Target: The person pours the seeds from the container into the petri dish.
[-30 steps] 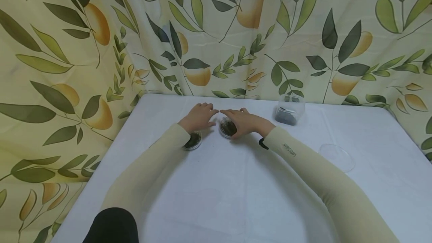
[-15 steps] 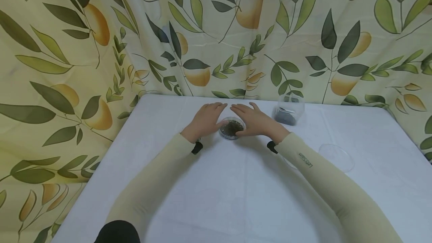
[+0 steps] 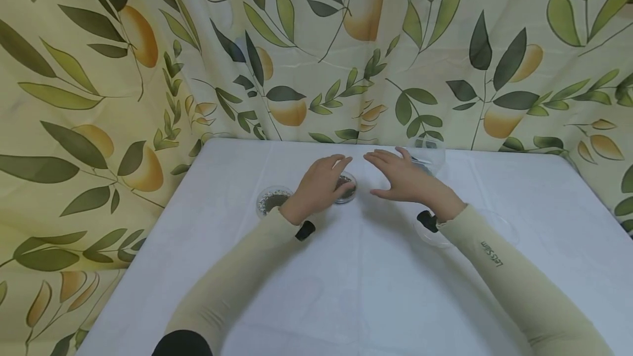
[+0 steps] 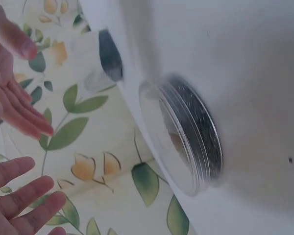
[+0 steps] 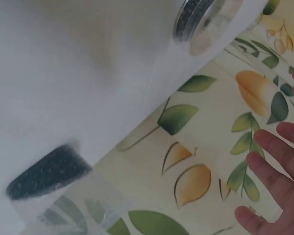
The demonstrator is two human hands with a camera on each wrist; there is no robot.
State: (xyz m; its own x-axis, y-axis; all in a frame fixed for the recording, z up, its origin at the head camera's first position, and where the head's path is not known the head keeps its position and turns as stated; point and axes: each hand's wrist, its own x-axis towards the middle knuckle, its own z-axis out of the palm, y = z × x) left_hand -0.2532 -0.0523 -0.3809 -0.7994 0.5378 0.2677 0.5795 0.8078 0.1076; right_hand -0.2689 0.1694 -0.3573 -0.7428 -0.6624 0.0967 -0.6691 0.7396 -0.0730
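Note:
A round clear dish with dark granular contents stands on the white table, partly behind my left hand. That hand hovers over its left side, fingers extended and thumb spread. To the right, my right hand is held in the air with straight fingers, holding nothing. The left wrist view shows the same dish from the side, apart from the left fingers. A second round dish with dark, speckled contents lies left of my left wrist.
Behind my right hand stands a clear plastic container; dark material fills its bottom. A clear round lid lies beneath my right wrist, with another clear disc partly behind the sleeve. A leaf-and-fruit patterned curtain hangs behind the table.
My right hand has left the dish and moved right. My left hand has shifted right towards that dish, uncovering the second dish on the left.

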